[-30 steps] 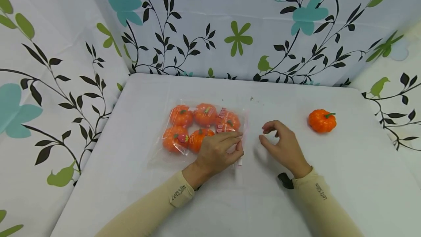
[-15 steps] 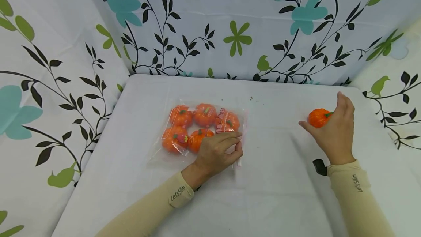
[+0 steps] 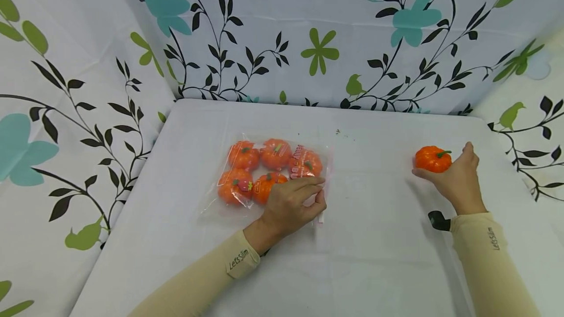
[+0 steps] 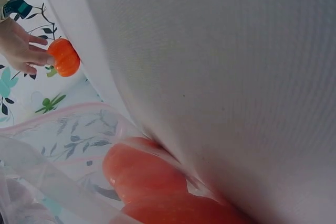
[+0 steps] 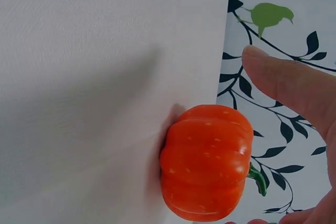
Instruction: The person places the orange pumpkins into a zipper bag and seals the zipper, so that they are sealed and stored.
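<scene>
A small orange toy pumpkin with a green stem point(image 3: 433, 159) point(image 5: 207, 163) sits on the right of the table. My right hand point(image 3: 460, 182) is spread beside it, thumb on its near side and fingers toward its right. In the right wrist view the thumb point(image 5: 286, 80) is apart from the pumpkin; whether other fingers touch it I cannot tell. My left hand point(image 3: 293, 204) pinches the right-hand, pink-edged end of a clear plastic bag point(image 3: 329, 168). Several similar pumpkins point(image 3: 243, 155) lie inside, one partly hidden behind that hand.
The white table point(image 3: 374, 268) has tiny dark specks point(image 3: 338, 132) near its far edge. Patterned cloth point(image 3: 264, 9) hangs behind it and along both sides. A black wrist device point(image 3: 438, 220) shows at the right sleeve.
My right hand has moved from beside the bag across to the loose pumpkin, then drawn slightly nearer and lower beside it. My left hand has kept its pinch on the bag.
</scene>
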`<state>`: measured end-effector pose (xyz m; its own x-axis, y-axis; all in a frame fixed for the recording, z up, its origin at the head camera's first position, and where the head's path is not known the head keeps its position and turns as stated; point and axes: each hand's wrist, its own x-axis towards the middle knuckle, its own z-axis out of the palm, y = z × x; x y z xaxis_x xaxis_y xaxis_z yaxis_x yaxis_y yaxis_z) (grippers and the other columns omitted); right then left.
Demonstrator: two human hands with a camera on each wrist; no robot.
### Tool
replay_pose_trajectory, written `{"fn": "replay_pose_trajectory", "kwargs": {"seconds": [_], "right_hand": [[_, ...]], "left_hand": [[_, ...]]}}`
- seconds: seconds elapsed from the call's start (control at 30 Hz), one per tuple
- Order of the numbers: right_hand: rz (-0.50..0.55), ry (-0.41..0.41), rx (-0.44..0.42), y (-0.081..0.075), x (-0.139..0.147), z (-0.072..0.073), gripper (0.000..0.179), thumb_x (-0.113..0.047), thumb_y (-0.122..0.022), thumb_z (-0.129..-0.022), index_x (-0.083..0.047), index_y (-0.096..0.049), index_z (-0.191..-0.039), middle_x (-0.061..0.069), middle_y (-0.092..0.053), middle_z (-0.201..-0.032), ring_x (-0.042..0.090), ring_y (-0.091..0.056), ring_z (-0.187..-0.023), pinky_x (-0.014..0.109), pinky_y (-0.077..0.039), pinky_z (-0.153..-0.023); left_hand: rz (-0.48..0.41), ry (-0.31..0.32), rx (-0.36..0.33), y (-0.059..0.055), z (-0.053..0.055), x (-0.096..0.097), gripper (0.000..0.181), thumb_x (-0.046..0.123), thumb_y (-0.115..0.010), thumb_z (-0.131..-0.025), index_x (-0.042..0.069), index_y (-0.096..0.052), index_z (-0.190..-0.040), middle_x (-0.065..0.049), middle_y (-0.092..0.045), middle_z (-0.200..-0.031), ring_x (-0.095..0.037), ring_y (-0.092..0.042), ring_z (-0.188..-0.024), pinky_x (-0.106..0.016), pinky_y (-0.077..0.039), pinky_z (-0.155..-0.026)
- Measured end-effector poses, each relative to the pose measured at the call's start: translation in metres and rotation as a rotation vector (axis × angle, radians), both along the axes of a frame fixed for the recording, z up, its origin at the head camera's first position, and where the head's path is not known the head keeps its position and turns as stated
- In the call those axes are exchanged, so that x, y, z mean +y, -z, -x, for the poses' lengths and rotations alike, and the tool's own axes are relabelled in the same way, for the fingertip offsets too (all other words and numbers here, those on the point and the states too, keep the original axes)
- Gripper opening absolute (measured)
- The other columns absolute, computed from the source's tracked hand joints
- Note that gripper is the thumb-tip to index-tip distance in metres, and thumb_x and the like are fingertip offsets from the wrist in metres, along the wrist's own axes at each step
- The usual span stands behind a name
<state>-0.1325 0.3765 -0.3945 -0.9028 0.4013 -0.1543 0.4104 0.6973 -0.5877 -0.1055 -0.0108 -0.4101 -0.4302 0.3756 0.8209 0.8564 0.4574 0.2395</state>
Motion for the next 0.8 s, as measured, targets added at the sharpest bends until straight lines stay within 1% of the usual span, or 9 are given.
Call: {"fn": "replay_pose_trajectory", "kwargs": {"seconds": [0.1, 0.2, 0.4, 0.5, 0.67, 0.8], "right_hand": [[0.014, -0.003, -0.038, 0.002, 0.003, 0.001, 0.136, -0.059, -0.077, -0.08, 0.002, 0.017, -0.156, 0.037, 0.0, -0.16, 0.06, -0.019, -0.14, 0.073, -0.027, -0.105], [0.023, -0.011, -0.051, 0.005, 0.007, 0.002, 0.129, -0.056, -0.076, -0.082, 0.006, 0.009, -0.157, 0.037, -0.009, -0.159, 0.059, -0.022, -0.139, 0.072, -0.029, -0.107], [0.001, -0.016, -0.077, 0.013, 0.014, 0.002, 0.115, -0.051, -0.073, -0.086, 0.011, -0.006, -0.156, 0.04, -0.017, -0.155, 0.059, -0.025, -0.136, 0.072, -0.031, -0.106], [-0.011, -0.012, -0.086, 0.016, 0.017, 0.002, 0.111, -0.051, -0.071, -0.088, 0.012, -0.008, -0.155, 0.042, -0.02, -0.153, 0.058, -0.026, -0.135, 0.072, -0.031, -0.106], [-0.021, -0.012, -0.075, 0.019, 0.019, 0.001, 0.104, -0.048, -0.067, -0.092, 0.012, -0.01, -0.155, 0.041, -0.023, -0.152, 0.056, -0.032, -0.131, 0.068, -0.035, -0.106], [-0.019, -0.019, -0.07, 0.021, 0.018, 0.001, 0.103, -0.05, -0.066, -0.093, 0.012, -0.012, -0.155, 0.04, -0.025, -0.152, 0.054, -0.035, -0.129, 0.066, -0.039, -0.104]], "left_hand": [[-0.002, 0.0, -0.002, 0.0, 0.0, 0.0, 0.008, 0.007, -0.071, -0.077, 0.004, -0.078, -0.082, -0.005, -0.077, -0.094, -0.015, -0.075, -0.087, -0.022, -0.057, -0.079], [-0.004, 0.001, -0.004, 0.0, -0.001, 0.0, 0.008, 0.007, -0.071, -0.077, 0.004, -0.078, -0.081, -0.005, -0.077, -0.094, -0.015, -0.075, -0.087, -0.022, -0.057, -0.079], [-0.003, 0.005, -0.005, 0.0, -0.001, 0.0, 0.008, 0.007, -0.071, -0.077, 0.004, -0.078, -0.08, -0.005, -0.077, -0.095, -0.015, -0.075, -0.087, -0.022, -0.057, -0.079], [-0.003, 0.004, -0.006, 0.0, -0.001, 0.0, 0.008, 0.007, -0.07, -0.077, 0.004, -0.077, -0.08, -0.005, -0.077, -0.095, -0.015, -0.075, -0.087, -0.022, -0.057, -0.079], [0.003, -0.005, -0.004, 0.0, -0.001, 0.0, 0.008, 0.007, -0.07, -0.078, 0.005, -0.078, -0.081, -0.005, -0.077, -0.095, -0.015, -0.075, -0.087, -0.022, -0.057, -0.079], [0.003, -0.008, -0.006, 0.0, -0.002, 0.0, 0.008, 0.008, -0.071, -0.077, 0.005, -0.078, -0.081, -0.004, -0.077, -0.094, -0.014, -0.075, -0.086, -0.022, -0.058, -0.078]]}}
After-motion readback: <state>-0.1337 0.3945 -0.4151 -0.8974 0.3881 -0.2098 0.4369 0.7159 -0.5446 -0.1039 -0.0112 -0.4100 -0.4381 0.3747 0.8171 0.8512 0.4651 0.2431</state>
